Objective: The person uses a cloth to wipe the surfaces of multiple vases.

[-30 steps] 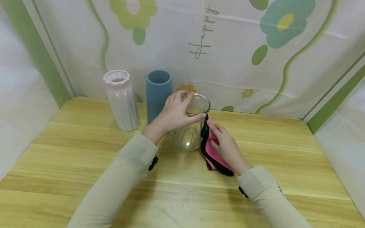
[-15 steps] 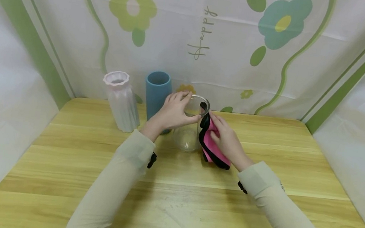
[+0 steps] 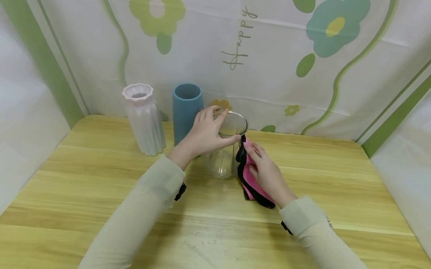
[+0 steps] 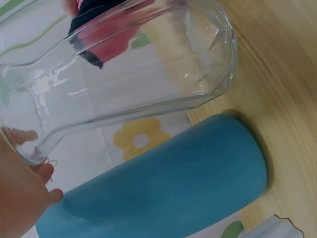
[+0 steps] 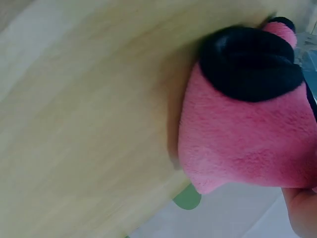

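Observation:
A clear glass vase [image 3: 221,164] stands on the table, its rim uppermost. My left hand [image 3: 204,134] holds it by the neck just under the rim, fingers on the far side and thumb towards the front. In my right hand [image 3: 268,173] is a pink cleaning cloth [image 3: 254,187] with black edging, gripped near its upper end and lying along the vase's right side. The right wrist view shows the fluffy pink cloth [image 5: 242,139] folded, its black border curling over. Through the glass vase [image 4: 133,74] in the left wrist view, part of the cloth shows.
A tall blue vase [image 3: 185,113] stands just left of the glass one, close behind my left hand. Further left is a white fluted vase [image 3: 146,123] with a pinkish rim. The wooden table [image 3: 201,249] ends at a flower-printed curtain [image 3: 212,31].
The cloth's upper end went up and inward by the vase's rim half a second ago; now it is back lower on the right side. The left hand keeps its hold on the vase.

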The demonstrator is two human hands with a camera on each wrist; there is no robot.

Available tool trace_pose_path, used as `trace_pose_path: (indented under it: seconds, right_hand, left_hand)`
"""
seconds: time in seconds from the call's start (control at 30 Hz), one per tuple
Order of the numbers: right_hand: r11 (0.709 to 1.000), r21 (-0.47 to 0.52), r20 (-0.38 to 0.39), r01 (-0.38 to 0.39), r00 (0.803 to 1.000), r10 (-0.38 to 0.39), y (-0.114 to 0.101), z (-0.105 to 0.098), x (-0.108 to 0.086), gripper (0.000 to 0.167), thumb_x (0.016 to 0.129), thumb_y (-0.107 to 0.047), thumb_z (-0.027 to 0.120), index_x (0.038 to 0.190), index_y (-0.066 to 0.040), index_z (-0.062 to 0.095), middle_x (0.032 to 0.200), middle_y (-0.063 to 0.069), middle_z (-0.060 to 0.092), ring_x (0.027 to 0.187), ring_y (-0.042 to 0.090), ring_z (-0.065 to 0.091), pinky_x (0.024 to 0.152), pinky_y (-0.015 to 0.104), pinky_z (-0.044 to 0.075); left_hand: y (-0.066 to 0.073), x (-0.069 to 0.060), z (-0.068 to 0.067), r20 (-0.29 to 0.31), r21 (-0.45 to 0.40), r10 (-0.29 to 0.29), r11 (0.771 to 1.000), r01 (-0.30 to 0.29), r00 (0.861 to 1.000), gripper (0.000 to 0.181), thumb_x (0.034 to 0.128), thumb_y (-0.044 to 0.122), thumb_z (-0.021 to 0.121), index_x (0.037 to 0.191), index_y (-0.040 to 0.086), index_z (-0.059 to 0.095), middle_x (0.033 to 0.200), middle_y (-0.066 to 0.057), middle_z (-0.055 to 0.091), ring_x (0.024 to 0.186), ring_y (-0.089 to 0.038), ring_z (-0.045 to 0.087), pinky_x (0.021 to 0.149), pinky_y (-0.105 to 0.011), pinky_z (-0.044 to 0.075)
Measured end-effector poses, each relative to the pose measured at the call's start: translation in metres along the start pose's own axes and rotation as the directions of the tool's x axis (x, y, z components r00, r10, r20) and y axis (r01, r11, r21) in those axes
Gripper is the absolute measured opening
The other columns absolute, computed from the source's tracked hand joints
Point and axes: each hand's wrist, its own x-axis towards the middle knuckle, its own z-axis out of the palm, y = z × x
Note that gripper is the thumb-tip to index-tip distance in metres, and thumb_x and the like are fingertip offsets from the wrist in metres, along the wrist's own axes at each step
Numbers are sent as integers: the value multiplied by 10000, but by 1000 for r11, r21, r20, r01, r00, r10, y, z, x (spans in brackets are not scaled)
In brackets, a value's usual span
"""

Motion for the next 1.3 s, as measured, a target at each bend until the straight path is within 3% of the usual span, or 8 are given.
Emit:
trace_pose_path:
  seconds: [0.2, 0.3, 0.43, 0.57, 0.7, 0.77, 1.07, 1.3]
  right_hand:
    - [1000, -2, 5, -12, 1000, 12, -1, -1, 1, 641, 866, -18, 658, 1452, -115, 417, 1442, 152, 463, 611, 249, 570, 660, 418, 538]
    - [1000, 10, -22, -7, 1000, 8, -4, -6, 7, 642, 872, -21, 648, 1459, -109, 403, 1429, 166, 474, 495, 157, 445, 572, 341, 497]
    - [999, 47, -76, -14, 997, 17, -11, -14, 14, 618, 878, -31, 627, 1453, -70, 404, 1420, 184, 479, 457, 108, 322, 529, 310, 437]
    - [997, 63, -81, -41, 996, 46, -15, -18, 17, 608, 885, -50, 616, 1452, -48, 397, 1435, 181, 464, 510, 172, 412, 625, 385, 500]
    - [998, 50, -51, -38, 998, 41, -15, -17, 16, 614, 884, -54, 630, 1452, -45, 396, 1419, 212, 470, 762, 326, 616, 769, 463, 542]
    - [998, 42, -29, -38, 999, 40, -14, -15, 15, 617, 884, -58, 637, 1453, -51, 397, 1414, 223, 472, 803, 354, 628, 761, 466, 544]
    - [1000, -1, 31, -20, 999, 20, -1, -3, 6, 604, 862, -11, 649, 1427, -67, 446, 1401, 194, 487, 590, 214, 513, 604, 375, 500]
    - [1000, 1, 24, -13, 1000, 13, 0, -2, 5, 617, 864, -11, 649, 1438, -81, 434, 1408, 188, 481, 504, 143, 420, 561, 321, 462]
  left_hand:
    - [1, -1, 0, -20, 4, -11, 1000, 11, 1000, 873, 885, 611, 508, 1533, 109, 209, 1557, -116, 230, 1443, -328, 189, 1204, -520, 69]
    - [0, -2, -2, -12, -10, -10, 1000, 10, 1000, 870, 890, 587, 513, 1536, 101, 191, 1572, -105, 220, 1457, -321, 171, 1205, -521, 59]
    - [-2, -1, -3, 5, -49, -1, 999, 1, 1000, 852, 891, 541, 514, 1538, 98, 178, 1586, -110, 195, 1472, -321, 144, 1204, -525, 50]
    - [-4, -1, -2, 18, -83, 8, 997, -6, 1000, 842, 884, 507, 517, 1539, 103, 173, 1597, -106, 166, 1480, -329, 115, 1204, -526, 38]
    - [-5, 0, -1, 17, -82, 15, 997, -13, 1000, 840, 894, 521, 518, 1537, 98, 180, 1599, -106, 161, 1476, -345, 126, 1202, -531, 47]
    - [-5, 1, 0, 15, -75, 13, 997, -11, 1000, 854, 895, 552, 515, 1536, 97, 181, 1600, -105, 158, 1475, -350, 132, 1201, -533, 52]
    - [-1, 0, 1, -2, -110, -22, 994, 22, 1000, 893, 879, 623, 513, 1547, 153, 151, 1578, -113, 128, 1470, -308, 110, 1195, -520, 101]
    - [-1, 0, 2, -30, -46, -18, 999, 17, 999, 895, 901, 621, 482, 1539, 86, 153, 1561, -160, 196, 1453, -331, 174, 1208, -500, 90]
